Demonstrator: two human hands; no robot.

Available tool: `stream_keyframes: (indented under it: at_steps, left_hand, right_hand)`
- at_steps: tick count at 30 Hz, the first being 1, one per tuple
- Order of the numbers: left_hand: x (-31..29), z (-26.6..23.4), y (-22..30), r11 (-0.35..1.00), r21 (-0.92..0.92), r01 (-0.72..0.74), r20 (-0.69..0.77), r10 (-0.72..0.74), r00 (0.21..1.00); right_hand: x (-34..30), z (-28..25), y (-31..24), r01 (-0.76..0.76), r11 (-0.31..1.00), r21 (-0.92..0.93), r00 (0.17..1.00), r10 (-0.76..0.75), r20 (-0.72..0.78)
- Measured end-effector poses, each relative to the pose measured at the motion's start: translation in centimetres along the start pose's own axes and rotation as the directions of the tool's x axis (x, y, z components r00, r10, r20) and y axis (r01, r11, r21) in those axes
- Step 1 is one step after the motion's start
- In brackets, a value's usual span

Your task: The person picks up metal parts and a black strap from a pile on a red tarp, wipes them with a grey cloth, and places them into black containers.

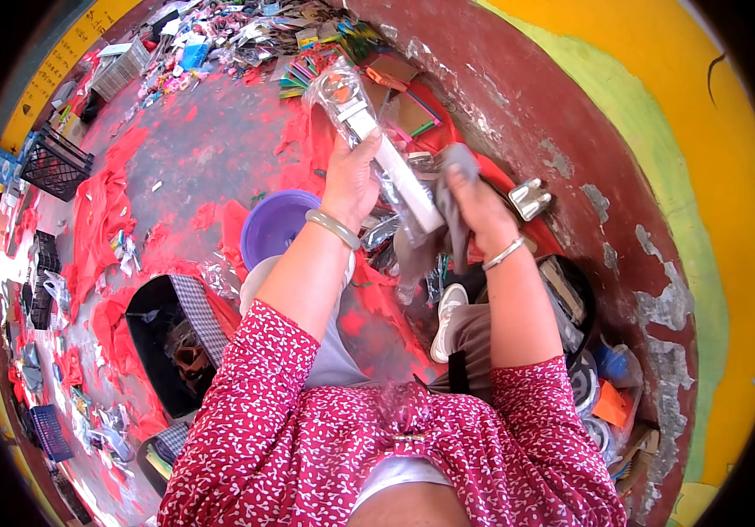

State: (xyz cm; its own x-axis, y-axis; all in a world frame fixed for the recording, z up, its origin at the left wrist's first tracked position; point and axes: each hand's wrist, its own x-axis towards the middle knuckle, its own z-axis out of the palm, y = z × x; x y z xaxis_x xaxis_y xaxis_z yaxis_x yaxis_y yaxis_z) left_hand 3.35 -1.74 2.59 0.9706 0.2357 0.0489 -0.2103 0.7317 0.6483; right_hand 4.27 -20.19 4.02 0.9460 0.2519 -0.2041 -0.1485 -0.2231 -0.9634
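My left hand [353, 183] is closed around a long white item in a clear plastic wrapper [411, 186]. The item's far end is round with an orange ring; its exact kind I cannot make out. In my right hand [481, 211] is a grey cloth [453, 230], smeared by motion, beside the near end of the wrapped item. Whether cloth and wrapper touch is unclear. Left of my left wrist a purple basin [259, 230] stands on the floor. Below my hands lie several small packaged things [384, 232], partly hidden.
A black box with a checked cloth edge [206, 321] sits at my left. A peeling red wall [588, 132] curves along the right, near a filled black container [581, 294]. Mixed goods [219, 53] heap at the back. A black crate [54, 165] stands far left; red sheeting litters the floor.
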Motion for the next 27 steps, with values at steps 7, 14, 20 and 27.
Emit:
stream_keyframes:
  at_steps: [7, 14, 20, 27]
  left_hand:
    - [-1.6, 2.1, -1.1, 0.941, 0.33, 0.077, 0.099, -0.115, 0.988]
    - [-4.0, 3.4, -4.4, 0.91, 0.411, 0.05, 0.19, -0.139, 0.972]
    - [-3.8, 1.8, -5.6, 0.833, 0.553, -0.027, 0.328, -0.187, 0.926]
    - [-3.9, 2.4, -4.6, 0.78, 0.622, 0.069, 0.268, -0.295, 0.917]
  right_hand:
    - [0.6, -2.6, -2.4, 0.067, 0.535, 0.842, 0.951, -0.29, 0.109]
    - [1.9, 2.4, -0.8, 0.395, 0.753, 0.526, 0.919, -0.337, -0.207]
    - [2.1, 2.2, -1.1, 0.572, 0.813, 0.106, 0.728, -0.444, -0.523]
    - [1.4, -0.7, -2.7, 0.352, 0.657, 0.667, 0.924, -0.13, -0.359]
